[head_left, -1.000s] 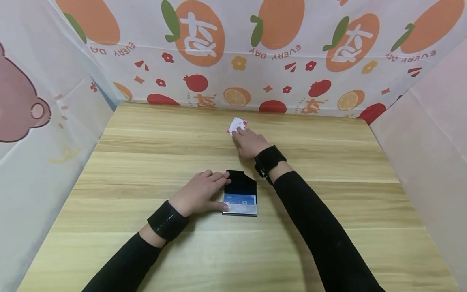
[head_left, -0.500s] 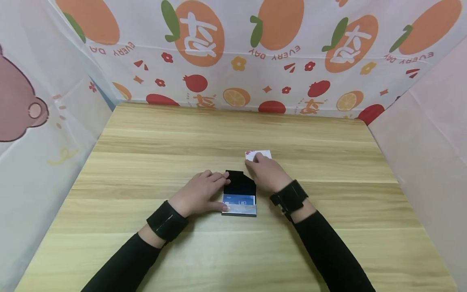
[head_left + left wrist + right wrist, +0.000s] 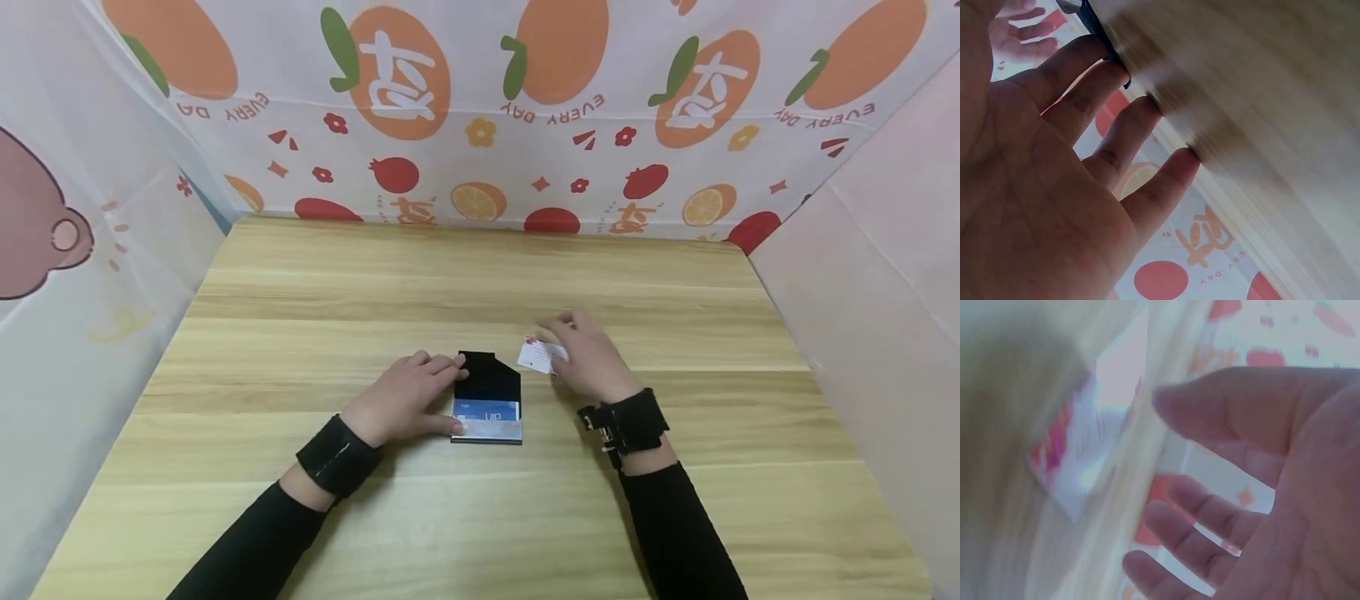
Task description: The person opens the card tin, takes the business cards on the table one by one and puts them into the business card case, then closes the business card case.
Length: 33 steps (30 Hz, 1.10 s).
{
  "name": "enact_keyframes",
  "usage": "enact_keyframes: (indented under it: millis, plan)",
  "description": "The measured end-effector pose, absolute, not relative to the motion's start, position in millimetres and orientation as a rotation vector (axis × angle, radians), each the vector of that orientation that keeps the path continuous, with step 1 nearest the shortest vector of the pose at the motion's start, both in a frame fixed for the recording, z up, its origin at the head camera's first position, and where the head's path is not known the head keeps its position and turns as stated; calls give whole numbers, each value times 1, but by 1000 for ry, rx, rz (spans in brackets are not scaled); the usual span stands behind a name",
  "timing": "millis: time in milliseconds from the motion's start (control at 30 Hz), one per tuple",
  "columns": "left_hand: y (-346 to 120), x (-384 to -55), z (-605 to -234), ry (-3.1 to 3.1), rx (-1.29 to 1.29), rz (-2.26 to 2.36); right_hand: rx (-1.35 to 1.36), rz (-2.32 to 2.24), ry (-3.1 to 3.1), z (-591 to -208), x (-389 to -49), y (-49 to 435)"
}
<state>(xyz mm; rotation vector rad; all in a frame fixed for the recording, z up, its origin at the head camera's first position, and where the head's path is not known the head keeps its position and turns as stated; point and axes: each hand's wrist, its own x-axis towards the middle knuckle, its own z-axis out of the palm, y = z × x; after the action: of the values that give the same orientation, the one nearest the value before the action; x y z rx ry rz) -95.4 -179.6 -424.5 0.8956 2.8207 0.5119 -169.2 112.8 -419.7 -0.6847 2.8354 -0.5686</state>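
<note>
A card case (image 3: 487,379) lies with its black lid folded back on the wooden table. Inside its silvery lower part sits a blue card (image 3: 480,409) with "VIP" on it. My left hand (image 3: 405,396) rests at the case's left side, thumb on the lower part and fingertips at the lid and table; the left wrist view shows the fingers (image 3: 1166,181) fairly straight. To the right of the lid lies a white card (image 3: 536,355) with pink-red flowers at a corner. My right hand (image 3: 592,358) hovers over its right end, fingers loosely spread in the right wrist view, thumb apart from the card.
The wooden table (image 3: 337,275) ends at a fruit-printed cloth (image 3: 442,158) along the back. Pale cloth walls (image 3: 862,250) stand at both sides. Each wrist wears a black band (image 3: 339,457).
The white card has come from the far part of the table to beside the case, drawn by my right hand. Its fingers have since loosened over the card. The left hand stays put.
</note>
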Motion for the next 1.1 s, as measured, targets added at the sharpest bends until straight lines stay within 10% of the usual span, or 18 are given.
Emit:
enact_keyframes:
  millis: [1100]
  plan:
    - [-180,-96,-426,2816,893,528,-596,-735,2936,-424,-183,125]
